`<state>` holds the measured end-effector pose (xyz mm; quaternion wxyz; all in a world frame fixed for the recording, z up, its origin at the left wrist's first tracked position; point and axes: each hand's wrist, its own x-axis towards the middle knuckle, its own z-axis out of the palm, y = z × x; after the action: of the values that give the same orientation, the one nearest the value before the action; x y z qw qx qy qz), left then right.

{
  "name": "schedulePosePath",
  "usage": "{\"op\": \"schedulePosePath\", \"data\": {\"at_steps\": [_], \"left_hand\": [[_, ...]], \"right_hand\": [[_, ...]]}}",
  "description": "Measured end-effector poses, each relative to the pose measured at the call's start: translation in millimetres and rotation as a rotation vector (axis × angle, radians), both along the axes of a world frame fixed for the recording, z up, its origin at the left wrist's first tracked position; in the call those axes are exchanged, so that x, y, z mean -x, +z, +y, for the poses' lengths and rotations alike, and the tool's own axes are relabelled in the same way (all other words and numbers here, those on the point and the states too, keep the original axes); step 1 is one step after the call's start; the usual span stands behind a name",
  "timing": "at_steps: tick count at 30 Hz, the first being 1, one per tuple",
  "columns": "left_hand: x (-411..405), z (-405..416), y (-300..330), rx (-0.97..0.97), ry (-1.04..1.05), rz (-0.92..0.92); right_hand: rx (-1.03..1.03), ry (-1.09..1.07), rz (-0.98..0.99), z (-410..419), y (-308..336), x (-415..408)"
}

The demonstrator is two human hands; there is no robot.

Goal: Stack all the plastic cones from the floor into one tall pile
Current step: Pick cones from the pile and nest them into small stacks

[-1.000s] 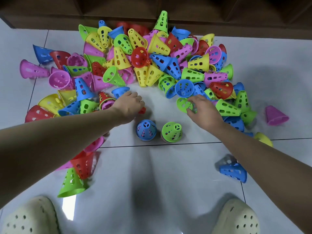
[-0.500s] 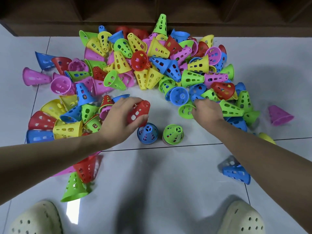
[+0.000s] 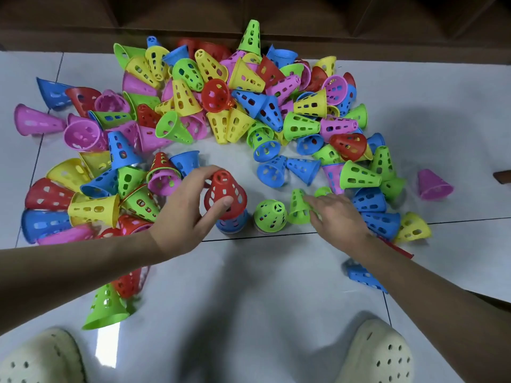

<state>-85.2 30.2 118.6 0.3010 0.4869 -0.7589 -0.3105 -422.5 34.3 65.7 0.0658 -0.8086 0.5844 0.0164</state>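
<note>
Where the view begins, two cream perforated clogs, a left one [image 3: 38,357] and a right one [image 3: 378,355], stand on the white tiled floor [image 3: 249,299], with a broad bare stretch of tile between them and the hands. A lone green cone [image 3: 106,308] and a lone blue cone [image 3: 362,275] lie on their sides at either flank of that stretch. Beyond, the left hand [image 3: 185,214] grips a red cone [image 3: 225,196], upright, thumb on its near wall and fingers [image 3: 201,172] curled round the far side; it sits over a blue stack [image 3: 232,223], whether seated or just above cannot be told. Just beside stands a second short stack topped by a green cone [image 3: 271,215]. The right hand [image 3: 337,214] pinches a tilted green cone [image 3: 298,207] next to it. Farther off, a loose heap of cones [image 3: 221,106], too many and too overlapped to count, curves around a small bare patch of tile and reaches the dark wooden base [image 3: 249,12] at the far edge. One pink cone [image 3: 432,185] lies apart on the right.
</note>
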Motion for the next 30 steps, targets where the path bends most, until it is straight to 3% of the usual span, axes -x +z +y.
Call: {"op": "schedulePosePath", "data": {"at_steps": [7, 11, 15, 20, 23, 27, 30], "left_hand": [[-1.3, 5.5, -24.7, -0.101, -0.111, -0.165], [-7.1, 2.4, -39.0, -0.194, -0.136, -0.193], [-9.1, -5.1, -41.8, -0.168, -0.151, -0.189], [-15.5, -9.6, -42.5, -0.165, -0.215, -0.211], [-16.5, -9.2, -43.1, -0.160, -0.225, -0.217], [-16.2, -10.7, -42.9, -0.156, -0.235, -0.213], [-17.6, -11.8, -43.5, -0.162, -0.242, -0.218]], "right_hand": [[-0.100, -0.138, -0.184, -0.2, 10.3, -15.3], [-0.183, -0.254, 0.047, -11.6, 13.0, -34.2], [-0.330, -0.360, 0.068, -20.6, 13.8, -43.6], [-0.422, -0.331, 0.235, -17.6, 11.9, -46.6], [-0.366, -0.308, 0.310, -7.8, 6.8, -46.0], [-0.237, -0.344, 0.140, 3.9, 0.5, -30.7], [-0.063, -0.432, -0.218, 8.6, 13.6, -20.2]]}}
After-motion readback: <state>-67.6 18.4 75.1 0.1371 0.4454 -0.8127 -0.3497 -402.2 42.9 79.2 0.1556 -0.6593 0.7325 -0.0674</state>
